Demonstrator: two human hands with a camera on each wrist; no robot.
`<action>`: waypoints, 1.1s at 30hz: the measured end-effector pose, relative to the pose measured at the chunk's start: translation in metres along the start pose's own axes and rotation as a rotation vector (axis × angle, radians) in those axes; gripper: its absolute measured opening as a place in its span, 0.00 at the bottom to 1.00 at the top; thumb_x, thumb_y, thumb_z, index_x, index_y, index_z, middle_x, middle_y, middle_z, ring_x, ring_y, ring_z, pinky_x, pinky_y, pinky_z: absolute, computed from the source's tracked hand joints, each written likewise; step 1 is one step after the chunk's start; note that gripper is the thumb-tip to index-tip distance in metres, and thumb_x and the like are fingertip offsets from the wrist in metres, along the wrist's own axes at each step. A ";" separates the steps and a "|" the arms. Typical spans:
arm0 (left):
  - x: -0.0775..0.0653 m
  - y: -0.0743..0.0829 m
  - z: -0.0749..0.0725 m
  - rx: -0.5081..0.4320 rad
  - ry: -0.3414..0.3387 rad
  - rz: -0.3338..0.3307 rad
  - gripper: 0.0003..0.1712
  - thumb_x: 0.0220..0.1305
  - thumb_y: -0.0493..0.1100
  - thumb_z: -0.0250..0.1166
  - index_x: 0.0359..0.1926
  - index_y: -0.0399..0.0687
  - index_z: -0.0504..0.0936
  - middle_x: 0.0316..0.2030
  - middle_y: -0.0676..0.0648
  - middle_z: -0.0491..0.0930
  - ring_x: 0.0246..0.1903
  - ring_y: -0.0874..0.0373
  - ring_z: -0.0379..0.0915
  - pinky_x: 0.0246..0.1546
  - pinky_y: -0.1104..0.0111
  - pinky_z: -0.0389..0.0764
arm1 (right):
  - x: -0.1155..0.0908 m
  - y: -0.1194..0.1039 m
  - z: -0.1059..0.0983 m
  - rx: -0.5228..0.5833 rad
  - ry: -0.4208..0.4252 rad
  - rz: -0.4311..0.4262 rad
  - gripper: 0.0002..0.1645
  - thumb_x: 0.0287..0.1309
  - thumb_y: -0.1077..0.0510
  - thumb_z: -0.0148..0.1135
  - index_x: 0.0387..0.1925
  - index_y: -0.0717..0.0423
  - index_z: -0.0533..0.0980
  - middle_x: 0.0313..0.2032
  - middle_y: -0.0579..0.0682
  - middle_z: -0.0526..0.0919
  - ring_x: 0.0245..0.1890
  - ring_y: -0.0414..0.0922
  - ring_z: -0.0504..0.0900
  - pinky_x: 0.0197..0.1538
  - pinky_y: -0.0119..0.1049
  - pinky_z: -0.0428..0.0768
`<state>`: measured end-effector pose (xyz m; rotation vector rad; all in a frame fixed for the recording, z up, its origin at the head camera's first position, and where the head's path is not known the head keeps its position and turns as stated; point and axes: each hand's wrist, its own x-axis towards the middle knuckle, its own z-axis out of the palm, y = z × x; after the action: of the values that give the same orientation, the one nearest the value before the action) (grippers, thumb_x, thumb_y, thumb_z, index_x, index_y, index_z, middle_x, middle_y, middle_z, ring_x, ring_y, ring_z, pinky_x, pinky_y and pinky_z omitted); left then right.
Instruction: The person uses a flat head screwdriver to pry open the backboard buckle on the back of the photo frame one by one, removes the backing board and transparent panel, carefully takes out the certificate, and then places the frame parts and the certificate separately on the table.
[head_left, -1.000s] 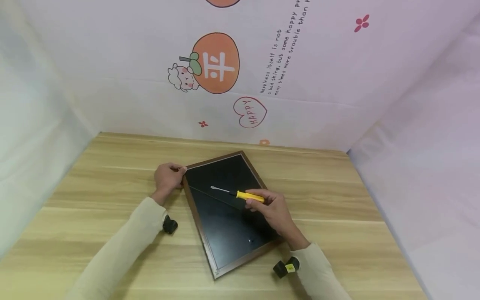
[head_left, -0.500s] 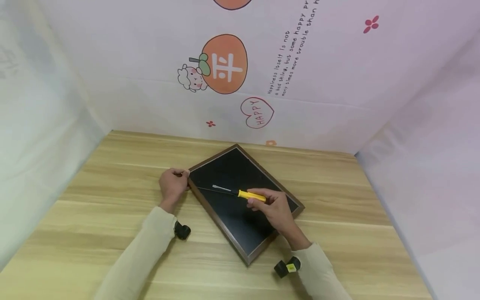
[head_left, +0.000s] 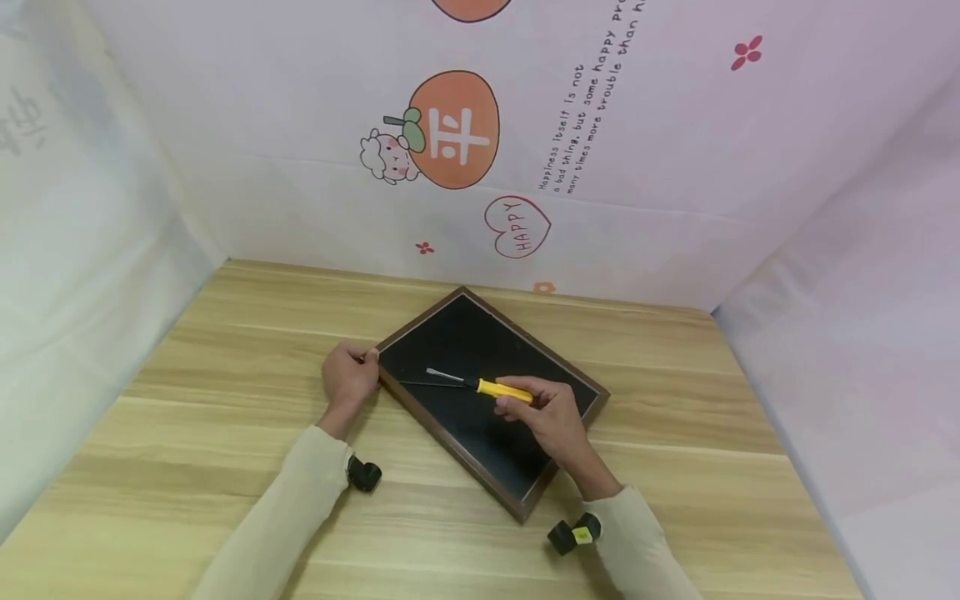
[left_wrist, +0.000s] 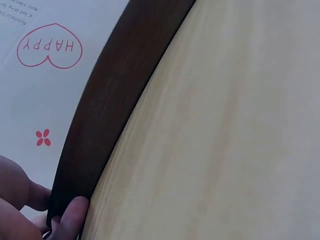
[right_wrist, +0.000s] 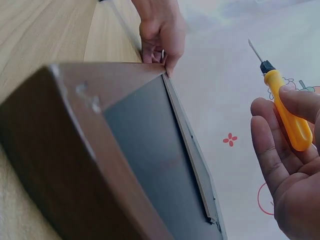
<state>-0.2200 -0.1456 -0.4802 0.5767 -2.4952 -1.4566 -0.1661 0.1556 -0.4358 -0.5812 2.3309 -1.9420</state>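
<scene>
A rectangular frame with a brown wooden border and a black panel lies at a slant on the table. A thin line crosses the panel near its left corner. My left hand pinches that corner, and the left wrist view shows fingers on the frame's brown side. Above the panel, my right hand holds a flathead screwdriver by its yellow handle. Its tip points left. In the right wrist view the screwdriver is apart from the frame.
The wood-grain table meets a white printed cloth at the back. Plain white cloth walls stand at the left and right. Black devices sit on the left wrist and right wrist.
The frame has turned counterclockwise, its near corner swinging right while my left hand keeps its corner. The right hand with the screwdriver stays almost in place. The head view has shifted slightly.
</scene>
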 end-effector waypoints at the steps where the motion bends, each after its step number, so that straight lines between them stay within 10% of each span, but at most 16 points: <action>1: -0.001 -0.001 -0.001 0.007 -0.002 0.002 0.13 0.67 0.42 0.61 0.34 0.40 0.88 0.27 0.40 0.87 0.13 0.62 0.78 0.25 0.69 0.81 | 0.000 0.000 0.000 0.001 0.000 -0.001 0.16 0.60 0.63 0.66 0.49 0.64 0.81 0.42 0.72 0.83 0.32 0.43 0.88 0.37 0.31 0.87; 10: -0.006 -0.009 -0.014 0.106 -0.057 0.036 0.17 0.68 0.44 0.59 0.29 0.41 0.89 0.19 0.45 0.85 0.15 0.60 0.78 0.25 0.70 0.78 | 0.001 0.002 0.001 -0.011 -0.005 -0.005 0.16 0.60 0.63 0.67 0.49 0.64 0.81 0.42 0.69 0.85 0.33 0.46 0.88 0.38 0.33 0.87; 19: 0.015 -0.001 -0.033 0.371 -0.292 0.150 0.26 0.69 0.50 0.58 0.13 0.48 0.76 0.15 0.52 0.72 0.14 0.61 0.60 0.14 0.73 0.57 | -0.001 0.004 -0.003 -0.024 0.006 -0.008 0.16 0.60 0.63 0.66 0.49 0.64 0.81 0.41 0.70 0.84 0.34 0.56 0.87 0.37 0.32 0.87; 27: 0.050 0.025 -0.032 0.416 -0.504 0.264 0.20 0.73 0.48 0.54 0.47 0.35 0.82 0.46 0.36 0.83 0.38 0.48 0.77 0.38 0.61 0.79 | -0.001 0.004 -0.005 -0.017 0.002 -0.023 0.15 0.60 0.64 0.66 0.49 0.66 0.81 0.41 0.69 0.85 0.32 0.48 0.88 0.37 0.32 0.87; 33: 0.072 0.030 -0.013 0.183 -0.618 0.210 0.22 0.74 0.44 0.56 0.61 0.36 0.76 0.56 0.32 0.78 0.53 0.43 0.77 0.52 0.58 0.81 | -0.002 0.003 -0.008 -0.017 0.016 -0.013 0.15 0.60 0.65 0.66 0.49 0.66 0.81 0.41 0.66 0.85 0.32 0.39 0.87 0.37 0.32 0.87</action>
<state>-0.2875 -0.1734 -0.4498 -0.1493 -3.0502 -1.5015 -0.1671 0.1641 -0.4374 -0.5860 2.3612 -1.9411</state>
